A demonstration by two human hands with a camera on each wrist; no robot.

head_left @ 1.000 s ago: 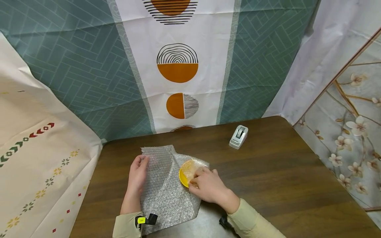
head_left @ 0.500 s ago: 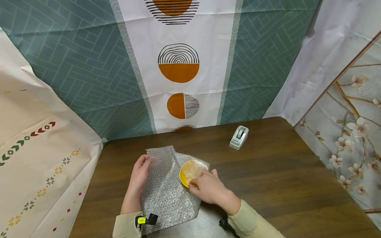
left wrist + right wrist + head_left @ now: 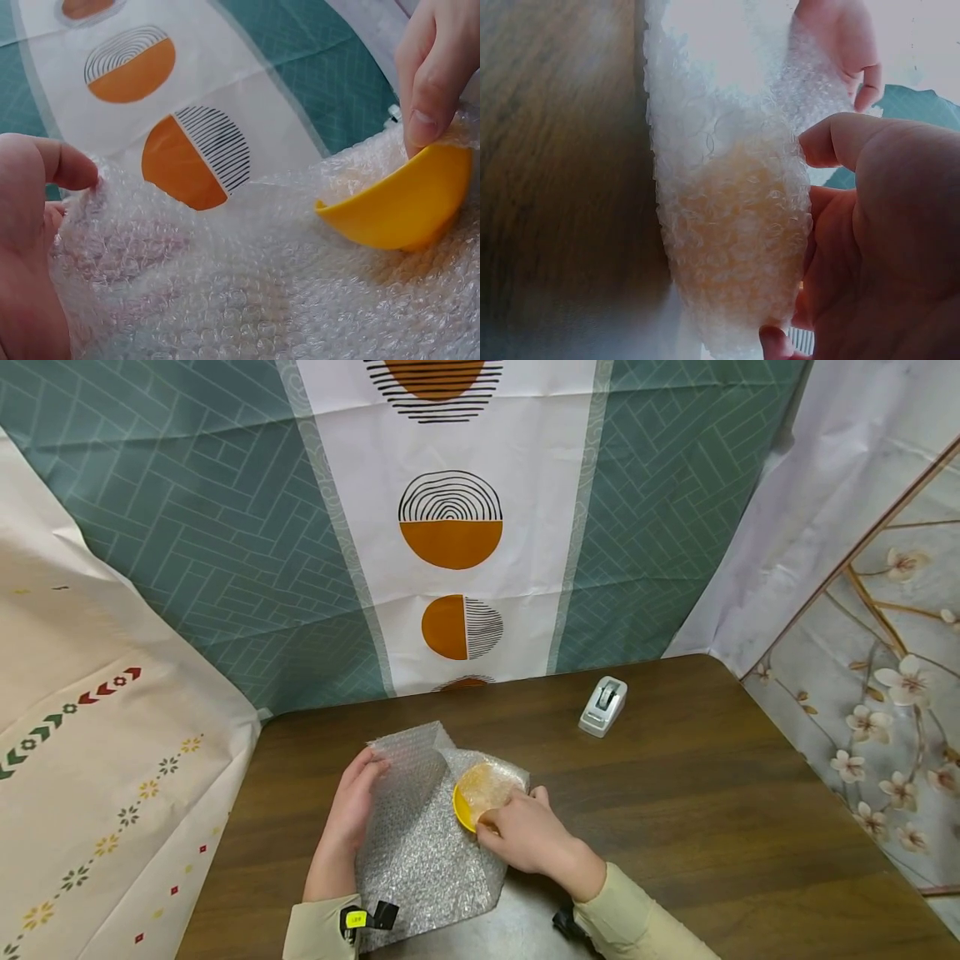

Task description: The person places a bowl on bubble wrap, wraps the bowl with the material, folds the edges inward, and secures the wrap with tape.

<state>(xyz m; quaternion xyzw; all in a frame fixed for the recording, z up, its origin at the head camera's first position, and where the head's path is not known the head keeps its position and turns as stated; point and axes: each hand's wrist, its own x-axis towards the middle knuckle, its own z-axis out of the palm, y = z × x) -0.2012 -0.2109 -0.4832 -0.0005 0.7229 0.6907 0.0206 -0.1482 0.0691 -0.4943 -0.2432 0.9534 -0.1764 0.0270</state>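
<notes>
A small yellow bowl (image 3: 462,811) sits on a sheet of bubble wrap (image 3: 420,864), tilted in the left wrist view. At its right side the wrap goes up over the rim and into the bowl. My right hand (image 3: 528,833) grips the wrapped rim there; in the right wrist view the wrap (image 3: 735,217) covers the bowl's outer side, its yellow showing through. My left hand (image 3: 352,797) pinches the sheet's upper left edge and holds it raised. In the left wrist view the left fingers (image 3: 75,166) curl over that edge, apart from the bowl (image 3: 409,202).
A white tape dispenser (image 3: 602,707) stands farther back on the brown wooden table (image 3: 712,810), right of the wrap. A grey surface (image 3: 517,922) shows under the wrap's near edge. Patterned cloths (image 3: 300,610) hang behind the table and at both sides.
My left hand has moved slightly right, bringing the raised left edge of the bubble wrap inward. My right hand stays at the bowl; the wrap inside the bowl lies lower than one second ago.
</notes>
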